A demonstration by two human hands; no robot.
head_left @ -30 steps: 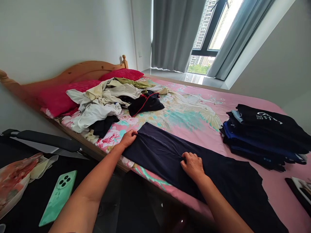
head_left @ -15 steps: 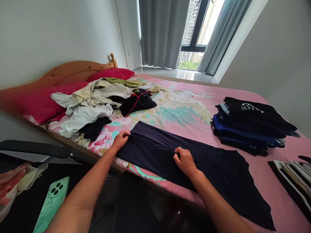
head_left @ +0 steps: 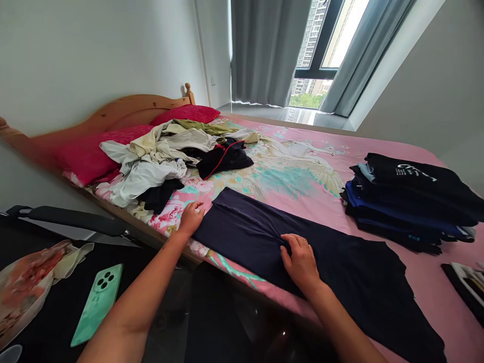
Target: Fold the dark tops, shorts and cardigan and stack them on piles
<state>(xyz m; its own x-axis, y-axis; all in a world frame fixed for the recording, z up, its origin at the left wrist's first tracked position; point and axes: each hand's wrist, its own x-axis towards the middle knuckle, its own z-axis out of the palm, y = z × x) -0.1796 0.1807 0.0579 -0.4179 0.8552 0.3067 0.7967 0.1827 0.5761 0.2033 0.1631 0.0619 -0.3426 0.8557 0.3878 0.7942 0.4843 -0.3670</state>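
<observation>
A dark navy T-shirt (head_left: 242, 237), laid out long and folded over lengthwise, lies along the near edge of the bed. Creases run across its middle toward my right hand (head_left: 301, 258), which rests on the cloth with its fingers apart and loosely curved. At the shirt's left end is my left hand (head_left: 191, 220), its fingers stretched out beside the hem and not gripping it. On the right, the shirt widens into its shoulder and sleeve part.
The pink flowered bedspread (head_left: 287, 176) carries a heap of loose clothes (head_left: 151, 161) by the red pillows (head_left: 94, 151). A stack of folded dark clothes (head_left: 408, 196) stands at right, with more folded items (head_left: 469, 277) nearer. A green phone (head_left: 99, 300) lies on a black surface at lower left.
Both hands have loosened: the left has let go of the shirt's hem, and the right has opened from its pinch on the cloth. The view has shifted slightly left.
</observation>
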